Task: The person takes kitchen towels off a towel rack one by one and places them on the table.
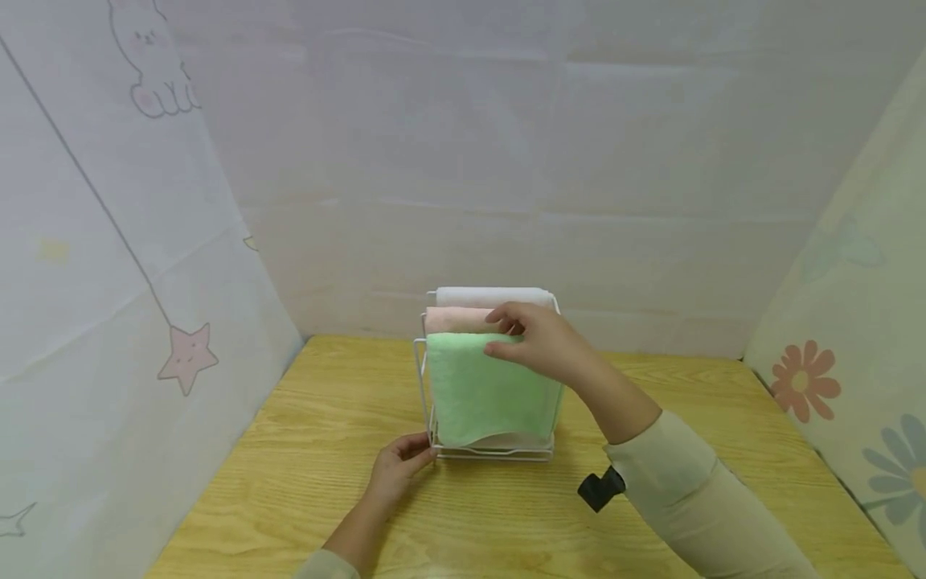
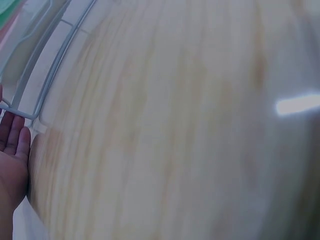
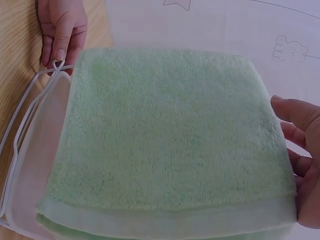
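Observation:
A white wire rack [image 1: 495,459] stands on the table with folded towels upright in it. Foremost is a green towel [image 1: 492,394]; behind it are a pink towel [image 1: 456,320] and a white towel [image 1: 492,297]. My left hand [image 1: 396,466] grips the rack's lower front left corner, thumb on the wire and fingers beneath, as the right wrist view shows. At the green towel's top edge is my right hand [image 1: 538,342], thumb on the front side and fingers on the back side, loosely bent with a gap between them. In the right wrist view the thumb [image 3: 295,111] lies beside that edge.
A wooden table [image 1: 318,450] carries the rack. Pale printed cloth walls [image 1: 434,161] rise behind it and at both sides. A black clip [image 1: 600,489] sits at the right sleeve. A pale tray [image 3: 37,165] lies in the rack's base.

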`<state>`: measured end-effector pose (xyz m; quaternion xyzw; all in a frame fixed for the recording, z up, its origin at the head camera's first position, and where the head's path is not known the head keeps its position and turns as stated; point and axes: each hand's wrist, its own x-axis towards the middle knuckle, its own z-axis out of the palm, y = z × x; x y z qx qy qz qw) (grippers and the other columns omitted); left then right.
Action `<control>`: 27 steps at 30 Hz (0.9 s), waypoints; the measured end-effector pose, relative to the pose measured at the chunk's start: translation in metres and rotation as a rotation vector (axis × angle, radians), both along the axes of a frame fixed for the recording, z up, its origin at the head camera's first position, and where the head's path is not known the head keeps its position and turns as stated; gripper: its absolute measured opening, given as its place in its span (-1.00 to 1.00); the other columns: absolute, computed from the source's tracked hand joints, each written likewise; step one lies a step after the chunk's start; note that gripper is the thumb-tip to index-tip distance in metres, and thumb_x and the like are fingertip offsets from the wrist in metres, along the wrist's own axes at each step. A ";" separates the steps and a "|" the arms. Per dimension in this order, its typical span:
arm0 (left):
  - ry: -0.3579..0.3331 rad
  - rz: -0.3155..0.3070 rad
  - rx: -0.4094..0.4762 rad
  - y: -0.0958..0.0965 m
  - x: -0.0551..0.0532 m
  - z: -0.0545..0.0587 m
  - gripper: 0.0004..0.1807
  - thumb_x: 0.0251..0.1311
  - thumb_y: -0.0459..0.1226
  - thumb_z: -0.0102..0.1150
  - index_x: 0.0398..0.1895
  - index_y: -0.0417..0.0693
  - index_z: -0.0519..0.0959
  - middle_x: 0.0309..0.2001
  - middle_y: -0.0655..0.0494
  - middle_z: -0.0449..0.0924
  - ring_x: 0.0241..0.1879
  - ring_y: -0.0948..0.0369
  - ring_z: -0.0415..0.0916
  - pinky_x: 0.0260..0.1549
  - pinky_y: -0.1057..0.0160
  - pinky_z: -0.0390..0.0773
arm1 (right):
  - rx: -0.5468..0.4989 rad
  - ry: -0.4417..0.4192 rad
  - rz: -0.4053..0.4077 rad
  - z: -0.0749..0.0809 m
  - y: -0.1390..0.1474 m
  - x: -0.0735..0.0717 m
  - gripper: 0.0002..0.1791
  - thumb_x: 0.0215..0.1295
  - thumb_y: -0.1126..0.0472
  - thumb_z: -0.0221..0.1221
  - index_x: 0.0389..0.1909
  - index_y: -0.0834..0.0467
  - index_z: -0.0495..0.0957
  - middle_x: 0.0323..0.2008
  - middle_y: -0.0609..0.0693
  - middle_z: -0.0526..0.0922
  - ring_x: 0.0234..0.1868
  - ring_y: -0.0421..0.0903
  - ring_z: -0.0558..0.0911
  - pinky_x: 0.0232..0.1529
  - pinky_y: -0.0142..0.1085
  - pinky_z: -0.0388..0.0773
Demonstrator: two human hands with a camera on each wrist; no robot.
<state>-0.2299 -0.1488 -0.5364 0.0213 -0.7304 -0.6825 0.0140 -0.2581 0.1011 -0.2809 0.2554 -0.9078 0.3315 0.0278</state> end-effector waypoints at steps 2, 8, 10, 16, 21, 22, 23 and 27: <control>-0.004 -0.001 -0.003 0.000 0.000 0.000 -0.59 0.17 -0.35 0.32 0.04 -0.42 0.55 -0.03 -0.25 0.65 -0.16 0.28 0.61 -0.17 0.45 0.59 | 0.010 -0.022 -0.012 0.000 -0.002 -0.001 -0.59 0.21 -0.01 0.34 0.04 0.03 0.58 -0.06 -0.03 0.65 0.02 -0.04 0.59 0.07 -0.12 0.57; 0.007 -0.013 0.007 0.001 0.001 -0.002 -0.59 0.17 -0.34 0.32 0.03 -0.43 0.55 -0.04 -0.25 0.65 -0.15 0.24 0.61 -0.15 0.43 0.60 | 0.045 -0.037 -0.060 -0.005 -0.006 -0.001 -0.67 0.17 -0.04 0.36 -0.11 -0.01 0.60 -0.17 -0.12 0.63 -0.15 -0.13 0.57 -0.08 -0.20 0.55; 0.034 -0.029 0.008 0.000 0.001 -0.003 -0.59 0.16 -0.32 0.33 0.02 -0.42 0.56 -0.07 -0.20 0.67 -0.15 0.26 0.61 -0.16 0.43 0.60 | 0.053 -0.028 -0.067 -0.006 -0.007 0.000 -0.72 0.17 -0.04 0.36 -0.19 0.00 0.61 -0.25 -0.12 0.61 -0.25 -0.14 0.53 -0.19 -0.23 0.52; 0.104 -0.062 -0.007 -0.003 0.000 -0.007 -0.59 0.18 -0.27 0.32 0.00 -0.41 0.57 -0.13 -0.07 0.70 -0.19 0.34 0.60 -0.19 0.44 0.60 | 0.032 -0.026 -0.068 -0.007 -0.007 -0.001 -0.79 0.17 -0.03 0.36 -0.32 -0.01 0.61 -0.35 -0.12 0.56 -0.37 -0.15 0.46 -0.33 -0.29 0.44; 0.017 -0.015 -0.010 0.000 -0.002 -0.004 -0.59 0.18 -0.31 0.32 0.03 -0.41 0.55 -0.05 -0.20 0.66 -0.16 0.31 0.59 -0.17 0.45 0.59 | 0.023 -0.048 -0.067 -0.007 -0.008 -0.001 -0.80 0.20 -0.02 0.35 -0.29 0.00 0.64 -0.32 -0.11 0.60 -0.36 -0.14 0.49 -0.32 -0.29 0.47; 0.000 -0.005 -0.008 0.001 -0.002 -0.004 -0.59 0.17 -0.32 0.32 0.04 -0.41 0.55 -0.04 -0.22 0.66 -0.16 0.30 0.59 -0.17 0.45 0.59 | 0.024 -0.053 -0.069 -0.006 -0.008 -0.001 -0.80 0.20 -0.03 0.35 -0.29 0.00 0.65 -0.31 -0.12 0.60 -0.36 -0.15 0.49 -0.32 -0.29 0.47; -0.008 0.001 -0.005 0.002 -0.002 -0.004 -0.59 0.18 -0.33 0.32 0.04 -0.40 0.55 -0.03 -0.22 0.65 -0.15 0.29 0.59 -0.17 0.45 0.58 | 0.025 -0.056 -0.069 -0.006 -0.008 -0.001 -0.80 0.20 -0.03 0.34 -0.29 -0.01 0.65 -0.31 -0.12 0.61 -0.36 -0.14 0.49 -0.33 -0.29 0.47; -0.014 0.009 0.001 0.003 -0.002 -0.003 -0.60 0.18 -0.34 0.32 0.05 -0.40 0.55 -0.04 -0.21 0.66 -0.14 0.26 0.59 -0.18 0.45 0.58 | 0.014 -0.060 -0.064 -0.005 -0.008 -0.001 -0.83 0.22 -0.01 0.33 -0.32 0.00 0.66 -0.32 -0.11 0.62 -0.36 -0.14 0.48 -0.32 -0.29 0.46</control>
